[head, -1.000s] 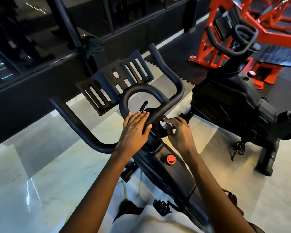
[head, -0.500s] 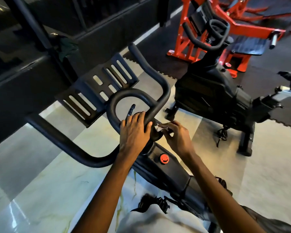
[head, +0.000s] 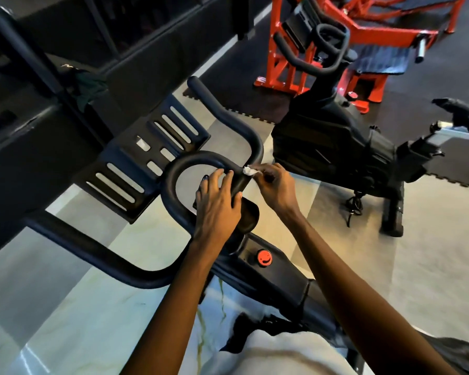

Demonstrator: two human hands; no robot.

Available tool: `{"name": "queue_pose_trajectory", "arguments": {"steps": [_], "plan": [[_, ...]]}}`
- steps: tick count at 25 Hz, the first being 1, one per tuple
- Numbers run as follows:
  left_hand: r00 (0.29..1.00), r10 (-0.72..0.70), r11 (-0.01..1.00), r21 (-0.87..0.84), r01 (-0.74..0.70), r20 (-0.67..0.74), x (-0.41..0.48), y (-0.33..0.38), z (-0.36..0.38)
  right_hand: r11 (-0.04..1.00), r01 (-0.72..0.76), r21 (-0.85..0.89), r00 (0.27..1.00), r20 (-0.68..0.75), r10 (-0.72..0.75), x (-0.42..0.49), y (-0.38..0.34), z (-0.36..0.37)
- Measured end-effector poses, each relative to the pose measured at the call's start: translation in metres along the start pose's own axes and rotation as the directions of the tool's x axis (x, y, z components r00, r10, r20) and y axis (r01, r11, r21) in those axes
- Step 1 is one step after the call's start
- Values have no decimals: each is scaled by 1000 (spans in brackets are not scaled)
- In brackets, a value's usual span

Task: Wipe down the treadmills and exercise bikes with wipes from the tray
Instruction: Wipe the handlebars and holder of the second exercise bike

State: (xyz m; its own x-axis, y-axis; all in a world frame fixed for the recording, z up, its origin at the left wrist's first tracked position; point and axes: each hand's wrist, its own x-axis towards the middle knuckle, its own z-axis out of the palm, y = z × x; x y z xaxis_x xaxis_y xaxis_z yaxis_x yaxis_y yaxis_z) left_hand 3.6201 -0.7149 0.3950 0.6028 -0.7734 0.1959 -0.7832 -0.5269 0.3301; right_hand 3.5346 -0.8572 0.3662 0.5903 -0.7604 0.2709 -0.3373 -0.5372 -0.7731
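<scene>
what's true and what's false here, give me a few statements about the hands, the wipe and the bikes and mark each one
1. The right hand pinches a white wipe against the handlebar. True.
2. The left hand holds a spray bottle. False: it holds nothing and rests on the handlebar's centre loop.
3. The knob on the bike frame below the hands is red. True.
4. The second bike stands to the left of the one being wiped. False: it stands to the right.
5. The weight frame behind the second bike is blue. False: it is red.
</scene>
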Motion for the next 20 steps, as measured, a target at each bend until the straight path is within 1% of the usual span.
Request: {"name": "queue_pose_trajectory", "arguments": {"steps": [1,3,6,7,10,12,15,18,19,20], "plan": [[1000,13,999,36,-14,23,8,1,1,1000,10,2,1000,-12,-10,6,2,0],[998,22,999,46,-24,55,20,4,5,999,32,-15,999,-32,-33,25,6,-1],[998,14,998,68,-19,67,29,6,9,1000,-8,-21,1000,-19,8,55,19,-6],[997,11,996,85,-18,77,30,7,9,1000,14,-18,1000,-2,-14,58,24,-7],[995,-15,994,113,4,101,37,10,9,988,150,39,983,103,-153,42,34,-15],[995,-31,991,131,18,95,42,13,10,982,170,80,970,165,-181,38,41,-18],[996,-50,987,158,39,69,48,21,12,983,161,89,973,152,-173,67,49,-17],[996,-71,984,165,62,51,57,28,16,992,108,72,986,119,-116,105,51,-19],[996,-79,984,163,70,49,60,30,18,992,106,64,986,123,-113,111,52,-20],[995,-84,983,165,75,51,63,32,20,989,136,66,979,145,-144,112,53,-22]]}}
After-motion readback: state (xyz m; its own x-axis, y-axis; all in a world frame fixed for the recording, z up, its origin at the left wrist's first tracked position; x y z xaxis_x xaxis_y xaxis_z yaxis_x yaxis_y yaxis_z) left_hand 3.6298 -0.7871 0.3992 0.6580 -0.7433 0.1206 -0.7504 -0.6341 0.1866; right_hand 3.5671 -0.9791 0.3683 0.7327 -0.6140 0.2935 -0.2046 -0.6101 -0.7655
